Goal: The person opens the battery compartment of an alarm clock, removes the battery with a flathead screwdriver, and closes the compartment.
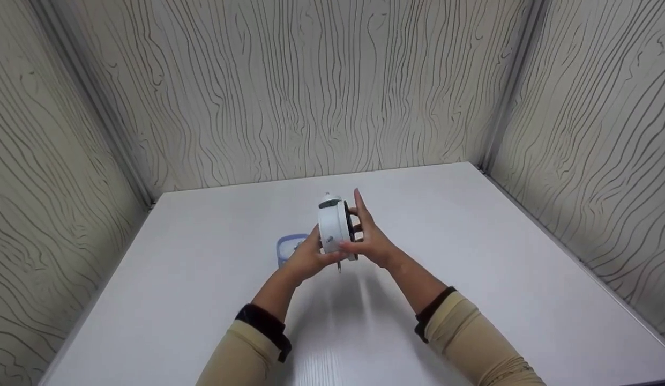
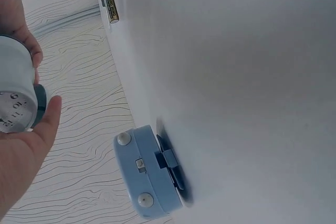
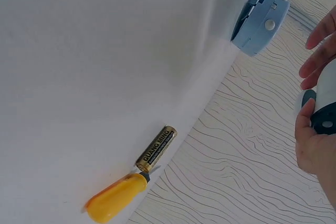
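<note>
Above the table, both hands hold a white twin-bell style alarm clock point(image 1: 333, 225) up on edge. Its numbered dial point(image 2: 14, 111) shows in the left wrist view, while its dark back is turned to the right in the head view. The left hand point(image 1: 305, 261) grips the lower left side of the clock, thumb across the bottom. On the other side, the right hand point(image 1: 376, 244) has its thumb on the lower rim and bent fingers at the dark back, with the index finger raised straight. A thin metal leg sticks out below the clock.
A blue rounded-square case point(image 2: 147, 174) with pale knobs stands on the white table point(image 1: 193, 279), behind the left hand. A gold and black battery point(image 3: 157, 148) lies beside a yellow-handled screwdriver point(image 3: 118, 198). Wood-grain panels point(image 1: 311, 86) enclose the table.
</note>
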`<state>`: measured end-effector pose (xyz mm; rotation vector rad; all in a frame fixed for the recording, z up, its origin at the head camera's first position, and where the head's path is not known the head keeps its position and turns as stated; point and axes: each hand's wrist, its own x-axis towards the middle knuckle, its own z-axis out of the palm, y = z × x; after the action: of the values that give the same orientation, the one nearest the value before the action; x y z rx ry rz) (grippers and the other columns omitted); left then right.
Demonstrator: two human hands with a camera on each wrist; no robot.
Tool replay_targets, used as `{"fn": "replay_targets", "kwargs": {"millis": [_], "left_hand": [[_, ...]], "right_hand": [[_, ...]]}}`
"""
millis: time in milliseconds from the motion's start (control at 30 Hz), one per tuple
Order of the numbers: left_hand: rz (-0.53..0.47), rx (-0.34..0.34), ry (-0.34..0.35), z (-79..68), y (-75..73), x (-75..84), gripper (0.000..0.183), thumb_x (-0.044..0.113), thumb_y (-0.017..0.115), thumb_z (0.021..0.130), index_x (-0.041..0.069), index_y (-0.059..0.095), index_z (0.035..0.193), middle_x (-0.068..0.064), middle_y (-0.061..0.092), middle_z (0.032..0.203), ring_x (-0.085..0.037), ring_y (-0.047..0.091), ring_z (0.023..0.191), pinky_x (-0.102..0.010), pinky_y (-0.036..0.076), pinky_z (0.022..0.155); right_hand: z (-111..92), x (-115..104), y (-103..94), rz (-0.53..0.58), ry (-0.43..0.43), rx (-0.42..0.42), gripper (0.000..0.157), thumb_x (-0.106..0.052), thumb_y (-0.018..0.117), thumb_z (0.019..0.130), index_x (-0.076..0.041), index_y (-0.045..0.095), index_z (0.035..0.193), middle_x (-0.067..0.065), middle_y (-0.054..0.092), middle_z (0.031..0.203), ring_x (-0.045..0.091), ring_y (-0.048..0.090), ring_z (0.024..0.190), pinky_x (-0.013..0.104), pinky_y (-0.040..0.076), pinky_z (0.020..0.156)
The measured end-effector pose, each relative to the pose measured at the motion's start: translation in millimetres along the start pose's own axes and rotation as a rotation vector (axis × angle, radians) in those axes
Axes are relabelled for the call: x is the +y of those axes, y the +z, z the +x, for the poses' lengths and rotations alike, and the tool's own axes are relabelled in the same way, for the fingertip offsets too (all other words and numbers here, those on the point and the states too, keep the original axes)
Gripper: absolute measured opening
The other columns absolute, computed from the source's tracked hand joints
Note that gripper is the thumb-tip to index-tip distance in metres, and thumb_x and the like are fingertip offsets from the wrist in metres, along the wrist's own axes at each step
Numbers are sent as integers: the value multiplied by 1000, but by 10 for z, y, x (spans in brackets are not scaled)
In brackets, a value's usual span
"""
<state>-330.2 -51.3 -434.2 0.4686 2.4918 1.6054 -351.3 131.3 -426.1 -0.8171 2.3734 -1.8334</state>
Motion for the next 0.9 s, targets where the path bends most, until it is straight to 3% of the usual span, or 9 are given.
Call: {"fn": "replay_targets", "kwargs": {"millis": [167, 400, 533, 733, 900], "left_hand": [[-139, 3, -69, -13, 2, 17, 107, 54, 75, 65, 29, 9, 146, -12, 37, 140, -32, 41, 125, -50, 38, 97], [-243, 10, -49, 12, 21, 34, 107, 48, 76, 68, 30, 5, 145, -14, 39, 137, -29, 45, 121, -47, 39, 97], [-204, 92, -49, 13, 27, 65, 108, 49, 79, 62, 28, 12, 144, -12, 36, 138, -30, 42, 122, -49, 38, 97], [-137, 200, -66, 14, 48, 85, 114, 53, 81, 55, 27, 15, 144, -7, 32, 141, -28, 37, 124, -50, 35, 99], [-13, 296, -51, 26, 51, 110, 120, 57, 82, 49, 28, 15, 145, -4, 33, 141, -25, 36, 124, -49, 32, 101]], "right_hand": [[-20, 37, 6, 123, -34, -17, 111, -33, 74, 72, -45, -12, 141, 10, 18, 142, 31, 42, 111, 41, 47, 86], [-22, 71, 23, 223, -57, -60, 107, -42, 70, 72, -47, -11, 140, 7, 13, 145, 32, 35, 119, 45, 40, 95], [-16, 89, 7, 248, -63, -108, 100, -42, 66, 76, -45, -10, 141, 5, 9, 149, 30, 33, 121, 46, 37, 98], [-4, 30, -49, 302, -16, -175, 79, -38, 48, 86, -42, -7, 143, 8, 18, 142, 31, 35, 120, 46, 41, 93], [-12, -113, -104, 243, 6, -144, 61, -36, 27, 94, -24, 1, 147, 10, 22, 145, 31, 35, 124, 50, 35, 99]]}}
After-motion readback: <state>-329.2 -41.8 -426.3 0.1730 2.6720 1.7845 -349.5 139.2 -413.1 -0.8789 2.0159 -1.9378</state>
